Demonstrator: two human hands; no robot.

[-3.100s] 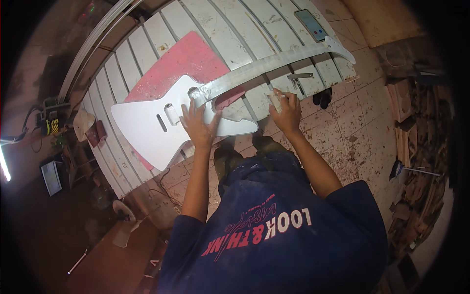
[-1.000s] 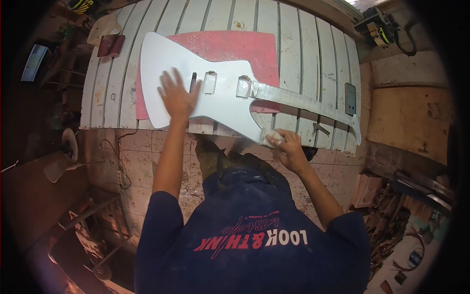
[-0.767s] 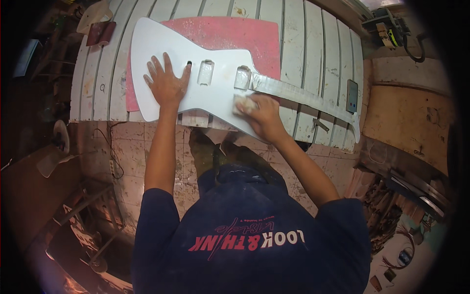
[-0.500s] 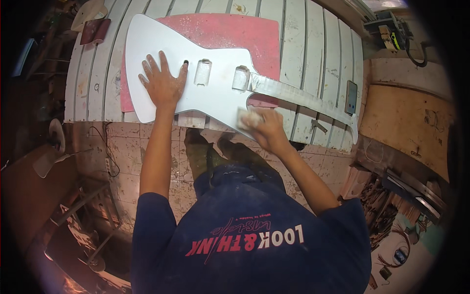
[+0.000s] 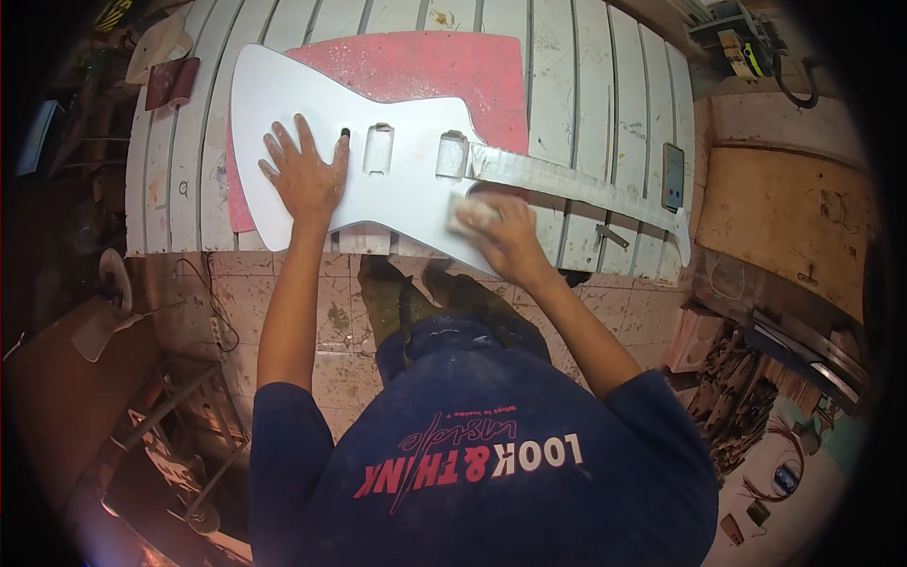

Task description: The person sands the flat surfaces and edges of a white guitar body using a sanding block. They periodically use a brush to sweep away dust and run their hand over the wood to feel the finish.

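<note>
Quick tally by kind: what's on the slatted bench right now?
White guitar body with neck: 1
Red mat: 1
Pale sanding pad, under the right hand: 1
Dark phone-like slab: 1
Hands on the guitar, including the left hand: 2
Total: 6

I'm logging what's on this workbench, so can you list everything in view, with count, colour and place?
guitar body with neck: one, white, flat on the bench, neck toward the right
mat: one, red, under the guitar body
slatted bench: one, whitish, across the top
phone: one, dark, right end of bench
pad: one, pale, under the right hand's fingers
power tool: one, dark, upper right
tiled floor: below the bench
left hand: flat on the guitar body
right hand: pressing the pad at the body's lower edge
</note>
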